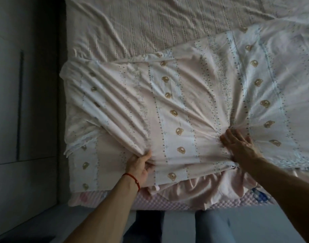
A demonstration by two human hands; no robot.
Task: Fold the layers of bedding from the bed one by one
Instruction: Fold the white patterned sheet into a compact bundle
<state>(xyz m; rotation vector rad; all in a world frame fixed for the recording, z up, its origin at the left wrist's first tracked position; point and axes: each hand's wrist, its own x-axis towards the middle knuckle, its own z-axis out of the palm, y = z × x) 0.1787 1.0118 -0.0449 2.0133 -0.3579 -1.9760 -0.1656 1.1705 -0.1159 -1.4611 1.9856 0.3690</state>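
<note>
A pale pink and white sheet [176,102] printed with small bears and blue dotted stripes lies crumpled across the near half of the bed. My left hand [140,163], with a red string on its wrist, grips a bunch of that sheet near the bed's front edge. My right hand [237,144] lies on the sheet further right, fingers gathering the cloth so that folds radiate from it. Under it a textured pinkish cover [150,27] spreads over the far half of the bed.
A pink satin layer [194,190] and a quilted checked mattress pad [150,202] show at the bed's front edge. A grey wall or wardrobe [24,102] runs along the left side. My legs stand on the floor by the bed.
</note>
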